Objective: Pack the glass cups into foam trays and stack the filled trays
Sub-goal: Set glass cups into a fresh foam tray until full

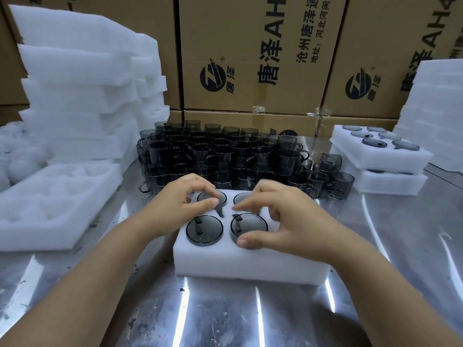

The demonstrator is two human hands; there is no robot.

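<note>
On the far left of the steel counter, empty foam trays are piled high, and one spare tray is laid flat beside them, presumably kept within reach for the next fill.

Toward the middle, loose glass cups are massed in rows at the back, before cardboard boxes. The cups are made of smoky grey glass, short and straight-walled, each with a small handle.

Nearer the viewer, the working tray, a thick white foam block with round pockets, is set squarely in front. The left grip, a bare hand, is curled over the rear-left cup, thumb and fingers pinched at its rim, apparently to press it into its pocket. The front-left cup is seen seated, its rim just proud of the foam.

The right grip is closed across the front-right cup, thumb at the near rim and forefinger at the far rim, seemingly so that it can be pushed home. Any pockets beneath that hand are hidden.

At the right, two filled trays are stacked, with more foam piled beyond.
</note>
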